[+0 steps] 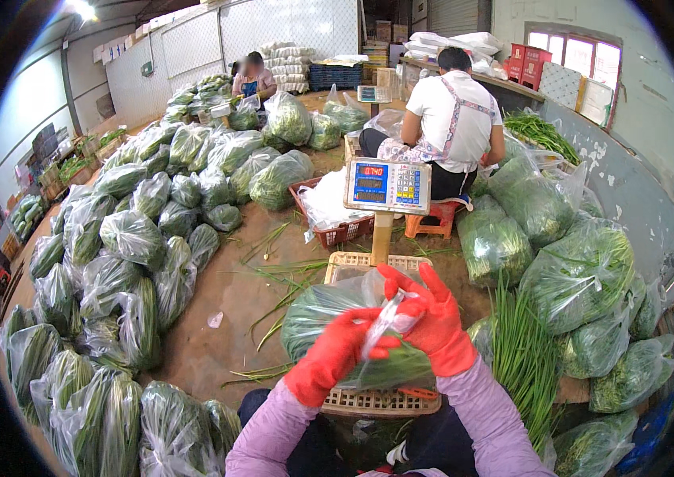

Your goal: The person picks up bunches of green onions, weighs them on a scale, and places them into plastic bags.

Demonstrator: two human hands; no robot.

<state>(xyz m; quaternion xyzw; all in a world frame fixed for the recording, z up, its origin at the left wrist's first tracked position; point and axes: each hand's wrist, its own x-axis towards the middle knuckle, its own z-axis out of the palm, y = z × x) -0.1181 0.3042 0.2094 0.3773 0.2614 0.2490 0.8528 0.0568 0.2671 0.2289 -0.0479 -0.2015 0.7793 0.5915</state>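
Bag in hand: a clear plastic bag of green leafy stalks (337, 322), low in the centre of the view, lying on a woven basket tray (376, 401) that sits on the weighing scale.
Long axis: the bag lies roughly left to right, its gathered neck (391, 316) at the right end, tilted up toward the hands.
Left hand: the left hand (335, 350), in a red rubber glove, has its fingers clenched around the lower part of the twisted neck.
Right hand: the right hand (431, 318), also red-gloved, pinches the upper part of the neck between thumb and fingers; the other fingers are spread open.
Sleeves: lilac sleeves (496, 421) come in from the lower edge.
Scale display: a blue and white display head (387, 185) on a post stands right behind the bag, between it and the seated person.
Right side: loose green stalks (524, 358) stand just beside the basket, with filled bags (579, 274) stacked beyond them along the wall.
Left side: many more filled bags (126, 238) lie in rows on the brown floor (217, 334), well apart from the hands; stray stalks lie scattered between.
Behind: a red crate (335, 230) sits near the display; a person in a white shirt (452, 119) sits on an orange stool (432, 222), back turned; another person sits farther off.
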